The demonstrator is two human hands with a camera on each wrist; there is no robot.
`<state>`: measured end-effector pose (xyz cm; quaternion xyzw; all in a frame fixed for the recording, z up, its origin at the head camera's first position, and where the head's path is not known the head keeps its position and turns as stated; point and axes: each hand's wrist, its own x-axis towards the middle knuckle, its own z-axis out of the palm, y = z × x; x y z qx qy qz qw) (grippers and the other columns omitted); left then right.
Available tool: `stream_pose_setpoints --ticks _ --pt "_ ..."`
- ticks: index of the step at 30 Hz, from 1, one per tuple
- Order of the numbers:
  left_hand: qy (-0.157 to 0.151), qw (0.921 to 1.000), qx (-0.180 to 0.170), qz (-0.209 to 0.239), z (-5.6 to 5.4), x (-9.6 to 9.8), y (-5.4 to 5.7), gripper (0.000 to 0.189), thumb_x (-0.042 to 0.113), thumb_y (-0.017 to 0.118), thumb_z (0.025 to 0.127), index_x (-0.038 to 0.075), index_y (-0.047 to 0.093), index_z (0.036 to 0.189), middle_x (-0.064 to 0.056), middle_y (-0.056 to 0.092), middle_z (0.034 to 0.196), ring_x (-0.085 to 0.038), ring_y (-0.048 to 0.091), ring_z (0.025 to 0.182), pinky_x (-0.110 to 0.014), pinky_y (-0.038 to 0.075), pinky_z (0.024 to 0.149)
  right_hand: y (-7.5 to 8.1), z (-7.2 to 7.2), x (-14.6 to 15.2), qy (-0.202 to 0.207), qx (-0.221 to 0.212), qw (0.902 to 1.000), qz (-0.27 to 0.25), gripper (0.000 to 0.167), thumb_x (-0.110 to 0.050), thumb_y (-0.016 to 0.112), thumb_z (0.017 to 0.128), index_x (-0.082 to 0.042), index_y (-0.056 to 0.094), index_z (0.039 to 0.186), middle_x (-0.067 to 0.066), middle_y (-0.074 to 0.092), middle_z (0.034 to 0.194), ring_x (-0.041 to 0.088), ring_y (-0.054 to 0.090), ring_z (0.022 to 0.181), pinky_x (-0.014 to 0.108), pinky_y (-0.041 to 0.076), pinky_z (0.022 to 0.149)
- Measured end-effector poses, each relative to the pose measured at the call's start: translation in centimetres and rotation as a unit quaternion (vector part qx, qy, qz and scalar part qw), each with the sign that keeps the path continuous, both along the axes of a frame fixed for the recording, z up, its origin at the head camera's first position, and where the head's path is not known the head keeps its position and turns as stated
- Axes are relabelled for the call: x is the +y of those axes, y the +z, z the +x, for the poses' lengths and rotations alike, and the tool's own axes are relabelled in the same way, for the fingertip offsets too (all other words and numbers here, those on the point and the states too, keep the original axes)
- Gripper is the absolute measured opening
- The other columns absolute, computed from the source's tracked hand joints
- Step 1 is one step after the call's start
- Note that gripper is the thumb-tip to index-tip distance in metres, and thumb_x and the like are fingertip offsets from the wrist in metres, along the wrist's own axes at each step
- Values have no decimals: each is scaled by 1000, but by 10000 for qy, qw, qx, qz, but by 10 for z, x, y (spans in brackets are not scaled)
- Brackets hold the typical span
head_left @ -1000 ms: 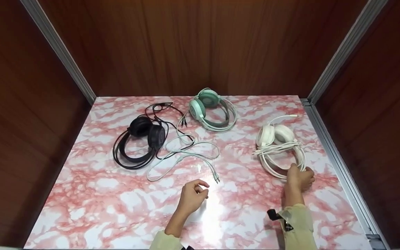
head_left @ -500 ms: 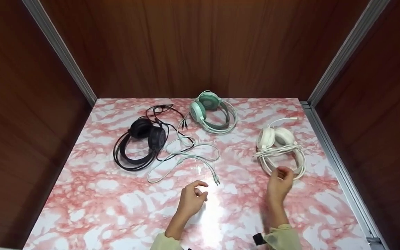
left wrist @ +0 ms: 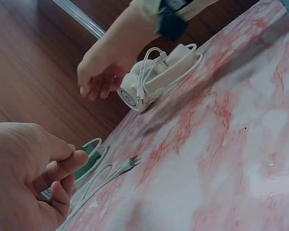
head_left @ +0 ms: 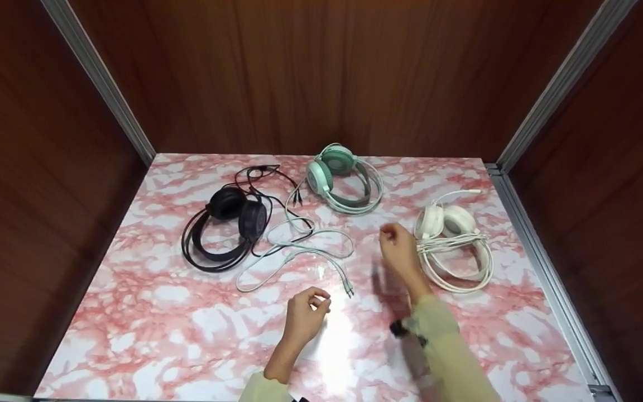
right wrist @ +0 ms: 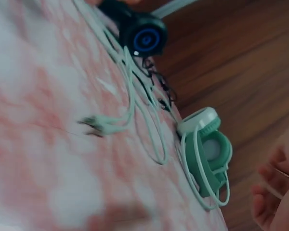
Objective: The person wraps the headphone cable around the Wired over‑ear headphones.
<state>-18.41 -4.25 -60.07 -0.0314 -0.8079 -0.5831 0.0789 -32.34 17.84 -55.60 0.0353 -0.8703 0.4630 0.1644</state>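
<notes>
My right hand [head_left: 399,249] is raised over the table just left of the white headphones [head_left: 449,217], fingers loosely curled with nothing in them. Those headphones lie with their cable bundled across the ear cups and band. Near the front middle, my left hand [head_left: 306,316] hovers with bent fingers and holds nothing. Just beyond it lie the plugs [left wrist: 130,163] of a pale green cable [head_left: 321,252]. This cable runs loosely back to the green headphones [head_left: 319,177] at the rear. In the right wrist view, my right fingers [right wrist: 269,192] are near the green headphones.
Black headphones [head_left: 252,220] lie at the left, their black cable [head_left: 270,196] tangled with the pale green one. The table [head_left: 159,335] has a pink marbled top. Brown wood panels [head_left: 310,78] and metal rails [head_left: 545,268] bound it at the back and sides.
My right hand has let go of the white headphones' band and moved left and farther back, beside the ear cups. My left hand has barely shifted. The headphones stay in place.
</notes>
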Motion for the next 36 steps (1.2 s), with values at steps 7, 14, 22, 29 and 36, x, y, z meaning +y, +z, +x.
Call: stream_pose_setpoints --ticks 7,14,22,29,36 --pt "-32 9999 -78 114 -3 2 4 13 1 69 87 13 69 93 -1 64 61 -9 51 48 -20 34 44 14 -68 -13 900 -628 9745 1957 37 -11 61 87 3 60 122 20 60 121 36 53 116 46 38 99" --pt "402 9991 -136 -32 -17 6 8 9 5 66 91 11 69 96 0 66 70 -9 58 59 -26 45 55 2 -98 -17 1359 -1006 9264 3365 50 -12 61 86 4 49 132 21 46 138 39 39 130 53 36 101" --pt "238 9981 221 -523 -53 8 18 22 3 65 88 4 66 110 -11 66 109 -32 62 98 -42 48 84 -14 -100 -25 1279 -1248 8926 4139 40 -15 61 86 2 53 121 22 53 128 40 44 123 58 37 94" --pt "234 9954 288 -888 -62 4 17 46 3 67 86 -2 49 129 -23 50 125 -39 52 111 -49 43 92 -33 -83 -30 2055 455 8837 4181 27 -9 71 80 -5 59 104 13 59 102 37 58 96 52 45 85" --pt "182 9965 290 -766 -62 2 12 40 0 65 87 -1 51 124 -20 49 123 -41 54 106 -47 45 88 -44 -80 -26 1498 1091 8538 4865 56 -14 76 71 -4 52 121 16 50 129 35 42 123 51 38 92"
